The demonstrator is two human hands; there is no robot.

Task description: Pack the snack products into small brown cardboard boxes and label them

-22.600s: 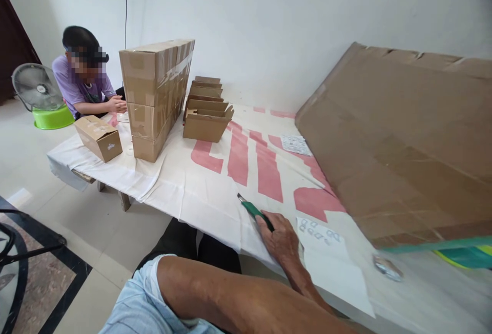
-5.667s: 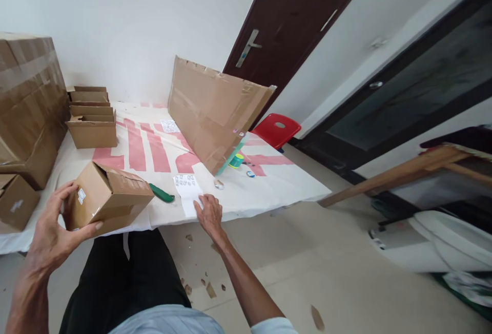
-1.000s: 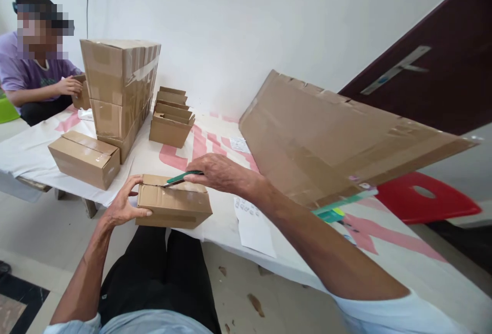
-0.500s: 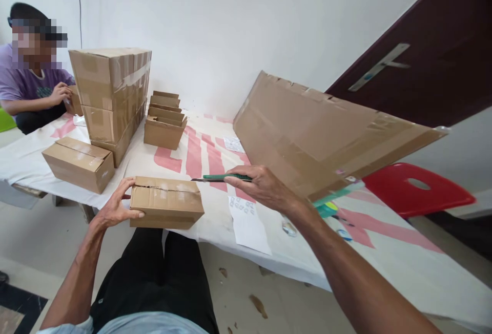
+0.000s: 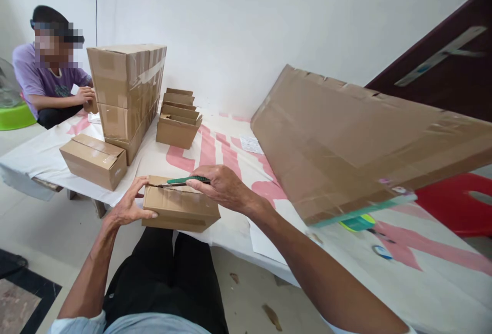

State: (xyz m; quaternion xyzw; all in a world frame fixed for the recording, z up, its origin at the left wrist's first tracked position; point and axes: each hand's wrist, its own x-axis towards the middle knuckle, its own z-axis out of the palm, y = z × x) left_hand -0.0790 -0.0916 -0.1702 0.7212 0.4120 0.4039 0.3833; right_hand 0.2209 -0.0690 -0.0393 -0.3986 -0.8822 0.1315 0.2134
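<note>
A small brown cardboard box (image 5: 179, 211) lies at the table's near edge, a ragged seam running along its top. My left hand (image 5: 132, 205) grips its left end, thumb on the near side and fingers over the top. In my right hand (image 5: 221, 185) is a green utility knife (image 5: 186, 180), held nearly level over the box. Its blade points left along the seam, close to my left fingertips; whether it touches the cardboard I cannot tell.
A closed box (image 5: 94, 162) sits to the left, before a tall taped stack (image 5: 111, 78). Opened boxes (image 5: 177, 131) stand behind. A large cardboard sheet (image 5: 346, 144) leans on the right, with a tape roll (image 5: 382, 252) nearby. A co-worker (image 5: 57, 78) crouches at far left.
My right hand has brought the knife leftward, from beyond the box's right end to over its top seam. My left hand keeps its hold. The view has turned slightly right-to-left, shifting everything rightward.
</note>
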